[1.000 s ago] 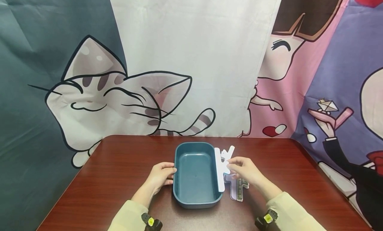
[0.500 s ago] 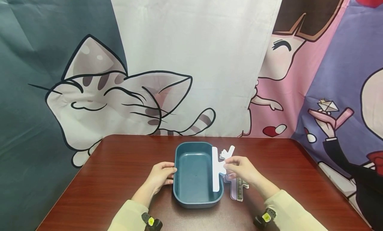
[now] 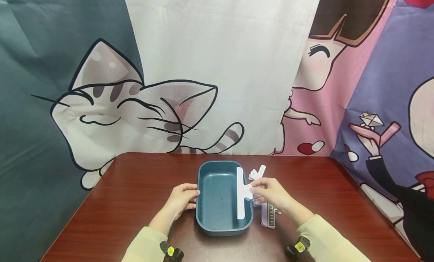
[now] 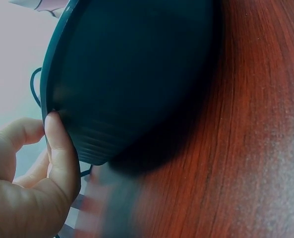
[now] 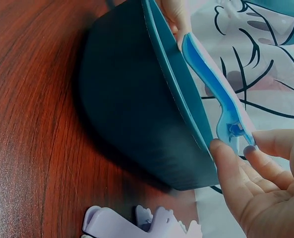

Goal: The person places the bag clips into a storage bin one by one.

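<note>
A dark teal plastic basin (image 3: 220, 201) stands on the table. My left hand (image 3: 183, 199) grips its left rim, the thumb and fingers on either side of the edge in the left wrist view (image 4: 37, 163). My right hand (image 3: 271, 192) pinches the short handle of a white bag clip (image 3: 240, 194) at the basin's right rim. The clip's long bar hangs over the inside of the basin. In the right wrist view the clip (image 5: 213, 82) shows a blue inner side, held between thumb and fingers. Its far end points toward the left hand.
To the right of the basin lie several more clips, a lilac one (image 3: 263, 215) partly under the right hand and a white one (image 3: 259, 173) behind it. The brown wooden table (image 3: 149, 175) ends at a printed cartoon curtain (image 3: 217, 66).
My right hand has moved slightly left, carrying the white bag clip from beside the basin's right rim to over its inside. My left hand and the basin have stayed put.
</note>
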`<state>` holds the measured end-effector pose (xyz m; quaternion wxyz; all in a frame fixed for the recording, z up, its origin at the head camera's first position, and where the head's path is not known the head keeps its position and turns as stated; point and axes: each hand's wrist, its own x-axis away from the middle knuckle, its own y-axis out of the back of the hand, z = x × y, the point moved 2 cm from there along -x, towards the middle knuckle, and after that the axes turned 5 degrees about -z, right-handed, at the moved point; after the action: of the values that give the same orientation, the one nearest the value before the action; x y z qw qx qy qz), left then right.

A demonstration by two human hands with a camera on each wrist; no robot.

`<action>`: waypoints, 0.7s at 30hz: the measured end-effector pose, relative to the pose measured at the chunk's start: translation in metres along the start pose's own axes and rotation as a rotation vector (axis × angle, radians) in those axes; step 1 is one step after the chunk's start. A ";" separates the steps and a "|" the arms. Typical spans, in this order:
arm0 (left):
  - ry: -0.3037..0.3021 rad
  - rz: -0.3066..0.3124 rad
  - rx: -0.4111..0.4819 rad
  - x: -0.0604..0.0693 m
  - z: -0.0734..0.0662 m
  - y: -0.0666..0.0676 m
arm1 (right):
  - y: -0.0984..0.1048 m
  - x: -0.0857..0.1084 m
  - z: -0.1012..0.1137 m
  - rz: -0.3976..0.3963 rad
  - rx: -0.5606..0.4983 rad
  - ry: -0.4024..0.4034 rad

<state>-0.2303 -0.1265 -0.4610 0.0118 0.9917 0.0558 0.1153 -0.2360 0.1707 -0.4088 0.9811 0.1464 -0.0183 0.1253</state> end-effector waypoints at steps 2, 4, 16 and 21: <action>0.000 -0.001 -0.003 0.000 0.000 0.000 | -0.001 0.000 0.001 0.005 -0.008 -0.002; -0.001 0.001 -0.007 0.001 0.000 0.000 | -0.003 0.000 0.002 0.015 -0.017 0.002; 0.000 0.002 -0.020 0.001 -0.001 0.000 | -0.010 -0.004 0.009 0.039 -0.009 0.005; 0.000 0.006 -0.023 0.002 -0.001 0.000 | -0.014 -0.005 0.011 0.060 -0.006 0.015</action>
<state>-0.2289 -0.1265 -0.4598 0.0228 0.9916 0.0516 0.1162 -0.2377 0.1532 -0.4030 0.9774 0.1421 -0.0157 0.1559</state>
